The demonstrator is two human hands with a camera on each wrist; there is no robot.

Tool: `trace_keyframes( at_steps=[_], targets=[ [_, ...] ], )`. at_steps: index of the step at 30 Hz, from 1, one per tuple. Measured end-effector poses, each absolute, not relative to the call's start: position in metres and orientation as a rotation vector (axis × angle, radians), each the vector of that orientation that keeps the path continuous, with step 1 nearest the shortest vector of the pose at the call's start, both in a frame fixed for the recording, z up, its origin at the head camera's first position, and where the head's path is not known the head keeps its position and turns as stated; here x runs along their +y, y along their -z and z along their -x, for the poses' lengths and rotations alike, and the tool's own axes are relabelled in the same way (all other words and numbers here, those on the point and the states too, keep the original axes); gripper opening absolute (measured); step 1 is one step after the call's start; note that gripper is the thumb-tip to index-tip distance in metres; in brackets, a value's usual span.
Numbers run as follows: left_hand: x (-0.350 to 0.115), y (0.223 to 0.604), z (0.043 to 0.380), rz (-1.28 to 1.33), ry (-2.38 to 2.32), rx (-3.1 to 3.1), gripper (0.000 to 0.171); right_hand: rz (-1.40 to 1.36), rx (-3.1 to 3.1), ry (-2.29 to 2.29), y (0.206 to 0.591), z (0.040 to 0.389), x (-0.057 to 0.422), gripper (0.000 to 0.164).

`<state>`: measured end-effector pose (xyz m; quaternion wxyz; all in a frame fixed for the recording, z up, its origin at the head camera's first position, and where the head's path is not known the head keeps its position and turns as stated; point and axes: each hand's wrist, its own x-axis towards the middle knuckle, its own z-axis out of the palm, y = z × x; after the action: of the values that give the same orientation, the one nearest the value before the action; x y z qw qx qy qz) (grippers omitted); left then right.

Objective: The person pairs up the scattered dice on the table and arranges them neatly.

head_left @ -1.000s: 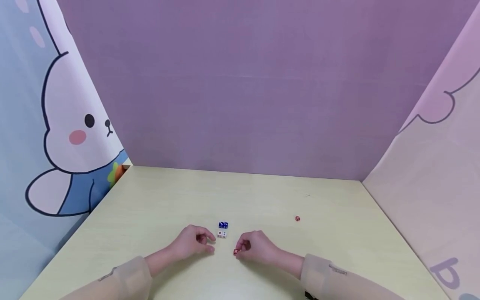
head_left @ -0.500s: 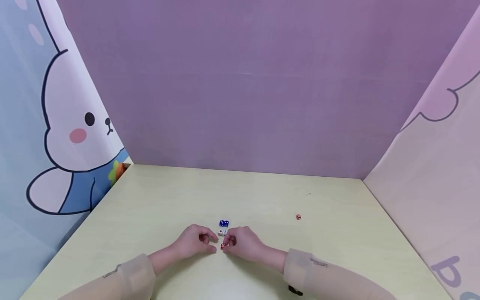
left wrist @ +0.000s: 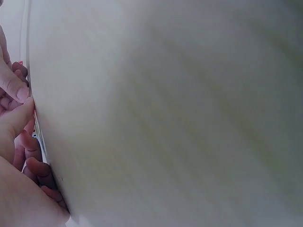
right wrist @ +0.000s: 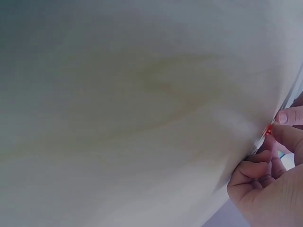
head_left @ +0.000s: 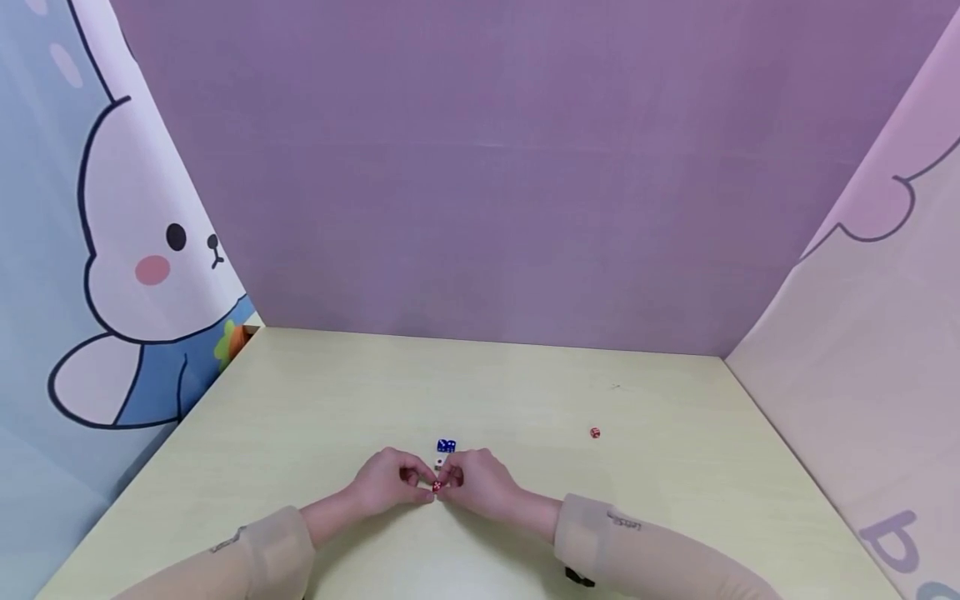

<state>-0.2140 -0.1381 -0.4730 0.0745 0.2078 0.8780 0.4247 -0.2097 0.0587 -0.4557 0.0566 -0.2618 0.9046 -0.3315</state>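
A red die [head_left: 437,487] with white pips stands at the middle of the table's near half. My right hand [head_left: 480,483] pinches it between thumb and index finger, also seen with the red die [right wrist: 268,130] in the right wrist view. From the left, my left hand [head_left: 390,479] has its thumb and index finger apart, fingertips right at the die. Just beyond, a white die [head_left: 439,462] shows, partly covered on its right by the right hand's fingers. Behind that, two blue dice [head_left: 446,446] sit side by side.
Another red die [head_left: 595,432] lies farther right on the pale wooden table [head_left: 337,392]. A purple panel [head_left: 487,208] rises at the table's back edge. Printed cloths hang at both sides, the left one with a rabbit [head_left: 150,225].
My right hand has moved left with the red die, bringing it up to the left hand's fingertips and covering part of the white dice. The left hand has barely shifted.
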Motion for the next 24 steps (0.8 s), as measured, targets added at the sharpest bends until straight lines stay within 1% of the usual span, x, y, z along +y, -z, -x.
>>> trace_keyframes(
  at_steps=[7,12,24],
  targets=[
    [-0.137,0.472,0.214,-0.631,-1.259,2.672,0.015,0.784,2.744,1.018,0.454,0.207,0.058,0.012],
    [-0.137,0.473,0.215,-0.603,-1.255,2.668,0.014,0.762,2.722,1.062,0.451,0.203,0.067,0.015],
    [-0.134,0.469,0.212,-0.545,-1.271,2.661,0.015,0.759,2.629,1.145,0.453,0.205,0.122,0.011]
  ],
)
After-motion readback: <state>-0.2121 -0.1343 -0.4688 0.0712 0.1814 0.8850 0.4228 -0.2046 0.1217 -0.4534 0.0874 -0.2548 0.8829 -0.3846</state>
